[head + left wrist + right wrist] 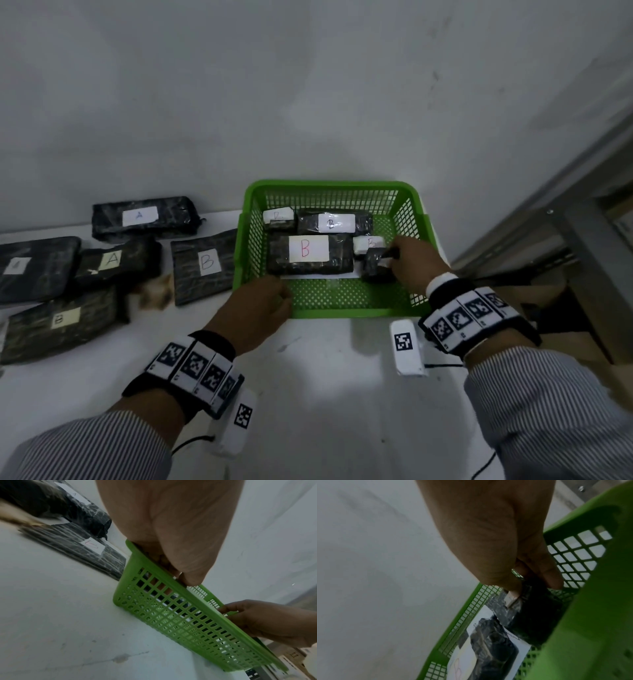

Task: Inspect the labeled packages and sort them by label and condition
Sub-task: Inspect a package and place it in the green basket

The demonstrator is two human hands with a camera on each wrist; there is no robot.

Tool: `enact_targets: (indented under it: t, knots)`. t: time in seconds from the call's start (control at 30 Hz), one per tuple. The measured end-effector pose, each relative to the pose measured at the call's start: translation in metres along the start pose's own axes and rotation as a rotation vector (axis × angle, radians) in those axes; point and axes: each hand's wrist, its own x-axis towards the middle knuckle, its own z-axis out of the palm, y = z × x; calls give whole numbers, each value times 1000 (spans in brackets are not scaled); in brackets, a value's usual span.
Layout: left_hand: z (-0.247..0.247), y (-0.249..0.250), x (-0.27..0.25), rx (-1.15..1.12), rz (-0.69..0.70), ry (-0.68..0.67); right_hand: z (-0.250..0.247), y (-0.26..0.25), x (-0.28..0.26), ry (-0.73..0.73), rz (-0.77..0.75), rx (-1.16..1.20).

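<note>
A green basket [352, 310] sits on a white table [325, 394], up against the far wall. The left hand [255, 306] holds the near rim of the basket at its left corner. In the left wrist view its fingers [192, 573] curl over the rim.

The right hand [416, 265] reaches down into the right side of the basket. Its thumb and fingers pinch a small black package [376, 269]. In the right wrist view the thumb [513, 593] presses on a bit of white label on that package. The package sits low in the basket, close to the right wall.

More black packages lie in the basket. The big one with a red B [308, 253] is in the middle. Behind it is a long one with a B label [334, 222]. A little one [279, 219] sits in the far left corner, and another little one [370, 245] lies just behind the pinched package.

To the left of the basket, five more packages lie on the table. One with a B label [205, 265] is just beside the basket. Two have A labels [144, 217] [116, 262]. One near the front has a B label [61, 323]. I cannot read the label on the far left one [30, 269].
</note>
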Motion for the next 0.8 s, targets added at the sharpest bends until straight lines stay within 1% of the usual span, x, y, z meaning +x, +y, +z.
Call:
enact_targets:
  t: [0.07, 0.2, 0.23, 0.3, 0.37, 0.43, 0.5, 0.57, 0.63, 0.73, 0.8]
  knots:
    - [1, -3, 1, -8, 16, 7, 0, -3, 1, 44, 7, -61]
    - [0, -3, 1, -25, 27, 17, -3, -19, -11, 181, -18, -153]
    - [-1, -3, 0, -42, 33, 17, -4, -24, -15, 212, -41, -143]
    - [-4, -4, -3, -127, 49, 39, -4, -37, -27, 241, -132, -81]
    - [-9, -6, -11, -266, 60, 109, -3, -56, -41, 204, -242, -27]
    - [-15, -10, -22, -362, 68, 225, 3, -79, -58, 125, -340, -18]
    - [-21, -18, -42, -421, 64, 338, 14, -107, -77, 40, -413, -14]
    - [-24, -28, -62, -457, 44, 414, 27, -129, -90, -27, -456, 15]
    - [-30, -47, -91, -473, -41, 423, 45, -157, -103, -70, -482, 30]
    - [-41, -90, -134, -480, -208, 404, 75, -201, -121, -87, -530, 76]
    - [-52, -123, -161, -470, -306, 443, 97, -232, -129, -122, -553, 96]
